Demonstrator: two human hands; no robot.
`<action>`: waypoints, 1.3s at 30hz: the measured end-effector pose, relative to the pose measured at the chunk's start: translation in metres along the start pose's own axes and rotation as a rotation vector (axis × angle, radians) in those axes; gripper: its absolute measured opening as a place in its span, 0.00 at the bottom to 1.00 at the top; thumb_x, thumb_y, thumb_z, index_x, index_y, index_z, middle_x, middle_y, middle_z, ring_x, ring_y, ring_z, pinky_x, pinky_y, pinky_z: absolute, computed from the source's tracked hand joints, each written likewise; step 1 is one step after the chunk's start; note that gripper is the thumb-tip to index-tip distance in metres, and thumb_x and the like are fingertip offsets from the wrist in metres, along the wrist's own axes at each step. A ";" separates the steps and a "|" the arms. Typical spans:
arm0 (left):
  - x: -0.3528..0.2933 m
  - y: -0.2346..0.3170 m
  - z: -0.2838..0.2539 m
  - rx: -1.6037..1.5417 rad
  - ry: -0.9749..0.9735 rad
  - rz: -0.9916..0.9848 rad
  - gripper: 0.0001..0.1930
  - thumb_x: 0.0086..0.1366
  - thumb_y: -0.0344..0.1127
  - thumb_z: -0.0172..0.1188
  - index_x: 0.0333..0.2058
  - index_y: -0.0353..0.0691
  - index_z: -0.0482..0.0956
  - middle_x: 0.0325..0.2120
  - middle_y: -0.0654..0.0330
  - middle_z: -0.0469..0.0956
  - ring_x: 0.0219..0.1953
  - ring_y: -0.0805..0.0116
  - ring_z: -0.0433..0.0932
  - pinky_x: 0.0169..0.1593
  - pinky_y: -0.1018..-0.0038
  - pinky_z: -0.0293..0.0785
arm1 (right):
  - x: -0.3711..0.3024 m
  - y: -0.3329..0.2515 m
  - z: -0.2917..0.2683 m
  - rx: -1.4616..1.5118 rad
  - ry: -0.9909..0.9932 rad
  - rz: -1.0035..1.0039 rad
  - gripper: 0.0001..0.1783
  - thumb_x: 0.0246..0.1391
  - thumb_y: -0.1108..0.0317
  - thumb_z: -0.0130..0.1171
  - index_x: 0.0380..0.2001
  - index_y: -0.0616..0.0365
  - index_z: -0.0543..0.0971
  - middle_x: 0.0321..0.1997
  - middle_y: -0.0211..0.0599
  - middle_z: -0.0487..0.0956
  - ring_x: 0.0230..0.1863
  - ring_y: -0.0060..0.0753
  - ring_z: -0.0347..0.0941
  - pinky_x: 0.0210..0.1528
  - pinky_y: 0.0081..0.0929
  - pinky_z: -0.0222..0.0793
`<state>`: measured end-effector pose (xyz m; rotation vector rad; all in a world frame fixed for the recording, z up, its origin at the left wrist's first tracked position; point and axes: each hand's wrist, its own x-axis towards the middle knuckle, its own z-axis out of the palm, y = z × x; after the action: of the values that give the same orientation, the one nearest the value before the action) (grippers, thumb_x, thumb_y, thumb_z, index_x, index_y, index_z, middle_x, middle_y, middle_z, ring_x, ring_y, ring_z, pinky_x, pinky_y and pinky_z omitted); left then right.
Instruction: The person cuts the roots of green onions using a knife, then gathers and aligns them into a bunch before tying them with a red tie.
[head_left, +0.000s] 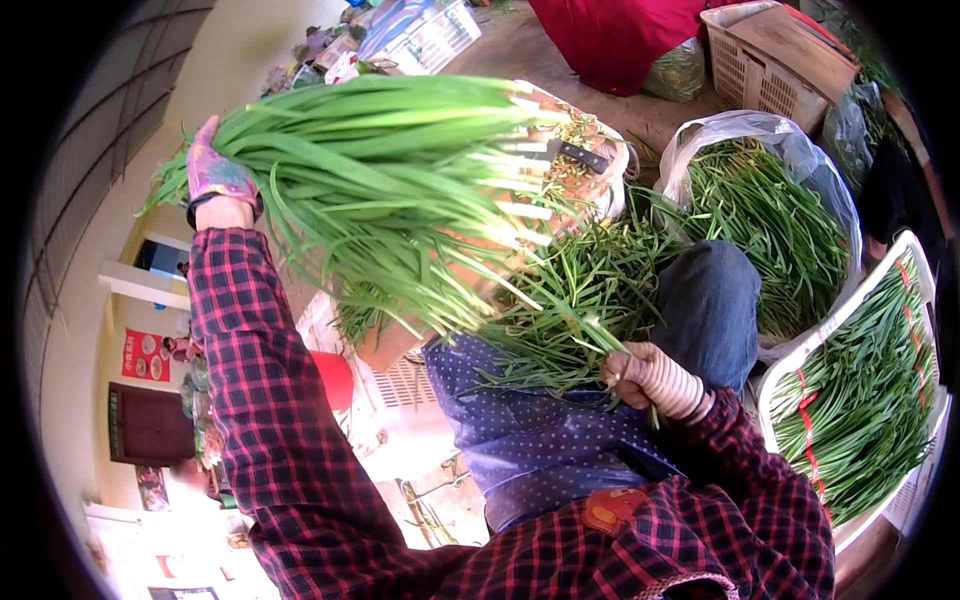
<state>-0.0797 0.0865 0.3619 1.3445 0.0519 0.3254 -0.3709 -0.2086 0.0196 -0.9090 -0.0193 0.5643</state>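
A large bunch of garlic chives, flat green leaves with white stalk ends, lies to the left with its cut ends facing right. My left hand, in a pink and purple patterned glove, is closed round the leafy end; its fingers are partly hidden by leaves. Low over my lap, my right hand, with pale bands wound round it, pinches a few garlic chive stalks. A loose heap of chives spreads on my lap. Beyond the bunch's stalk ends lies a dark-handled knife among trimmings.
At the right stands a clear plastic bag full of chive leaves. Nearer is a white crate of chives tied with red string. A beige crate with cardboard stands at the far right. Left of my lap are a red bucket and a basket.
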 end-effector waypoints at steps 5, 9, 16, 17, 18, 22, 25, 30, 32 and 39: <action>-0.002 0.027 0.009 0.019 0.040 0.146 0.17 0.64 0.41 0.52 0.43 0.32 0.76 0.41 0.49 0.80 0.42 0.50 0.79 0.51 0.57 0.72 | 0.019 0.012 0.008 -1.567 0.021 0.050 0.25 0.49 0.53 0.63 0.46 0.57 0.75 0.33 0.49 0.79 0.38 0.49 0.78 0.41 0.43 0.72; -0.001 0.012 0.024 -0.018 0.001 0.158 0.17 0.64 0.41 0.52 0.43 0.33 0.75 0.42 0.49 0.79 0.43 0.49 0.78 0.51 0.57 0.71 | 0.040 -0.033 0.035 -1.508 0.363 -0.408 0.32 0.46 0.50 0.65 0.51 0.53 0.72 0.40 0.44 0.77 0.42 0.48 0.75 0.43 0.41 0.72; -0.027 0.004 0.047 0.004 0.018 0.152 0.17 0.65 0.42 0.51 0.44 0.33 0.75 0.44 0.48 0.78 0.45 0.49 0.77 0.52 0.56 0.71 | 0.139 -0.079 0.091 -0.859 0.324 -0.773 0.20 0.53 0.57 0.59 0.43 0.60 0.75 0.28 0.53 0.77 0.35 0.54 0.77 0.39 0.41 0.72; -0.018 0.003 0.046 -0.003 0.013 0.145 0.18 0.65 0.42 0.51 0.44 0.33 0.75 0.44 0.48 0.78 0.45 0.49 0.77 0.53 0.56 0.70 | 0.145 -0.074 0.085 -0.854 0.389 -0.895 0.17 0.54 0.58 0.58 0.39 0.60 0.76 0.26 0.53 0.77 0.34 0.54 0.77 0.37 0.42 0.72; -0.022 0.014 0.042 0.013 0.032 0.152 0.18 0.66 0.42 0.51 0.44 0.33 0.75 0.45 0.48 0.78 0.45 0.49 0.77 0.53 0.57 0.70 | 0.138 -0.071 0.090 -0.967 0.399 -0.860 0.14 0.55 0.59 0.56 0.37 0.60 0.77 0.27 0.51 0.77 0.33 0.53 0.77 0.36 0.43 0.72; -0.015 0.021 0.030 0.079 0.049 0.199 0.20 0.65 0.43 0.52 0.49 0.34 0.73 0.47 0.48 0.77 0.47 0.52 0.76 0.53 0.61 0.70 | 0.118 -0.027 0.050 -1.501 0.315 -0.447 0.15 0.57 0.56 0.52 0.29 0.56 0.78 0.23 0.43 0.78 0.28 0.49 0.76 0.31 0.42 0.72; -0.003 0.020 0.023 0.063 0.045 0.185 0.22 0.65 0.43 0.53 0.52 0.35 0.70 0.50 0.48 0.75 0.48 0.52 0.75 0.52 0.62 0.69 | 0.099 -0.013 0.056 -1.468 0.024 -0.052 0.30 0.57 0.49 0.53 0.57 0.57 0.71 0.53 0.56 0.75 0.54 0.47 0.74 0.52 0.38 0.71; -0.008 0.007 0.041 0.008 0.028 0.177 0.17 0.65 0.42 0.53 0.41 0.32 0.77 0.40 0.49 0.80 0.40 0.51 0.80 0.47 0.56 0.75 | 0.144 0.001 0.092 0.450 -0.395 -0.036 0.34 0.59 0.52 0.57 0.64 0.52 0.60 0.60 0.38 0.67 0.60 0.39 0.63 0.61 0.38 0.63; -0.013 0.010 0.055 0.002 0.003 0.194 0.17 0.64 0.42 0.53 0.41 0.33 0.77 0.40 0.49 0.80 0.40 0.50 0.80 0.47 0.56 0.75 | 0.160 -0.010 0.101 0.552 -0.376 -0.154 0.35 0.57 0.49 0.58 0.62 0.52 0.61 0.60 0.37 0.68 0.61 0.40 0.61 0.62 0.43 0.58; -0.008 0.015 0.030 0.042 0.026 0.194 0.17 0.63 0.41 0.54 0.44 0.33 0.75 0.42 0.48 0.79 0.41 0.50 0.79 0.46 0.56 0.74 | 0.131 -0.005 0.086 0.512 0.031 0.033 0.12 0.58 0.53 0.58 0.37 0.47 0.73 0.27 0.20 0.72 0.27 0.24 0.64 0.35 0.29 0.65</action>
<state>-0.0839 0.0589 0.3822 1.3906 -0.0505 0.5073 -0.2777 -0.0859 0.0489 -0.4194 0.1624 0.5507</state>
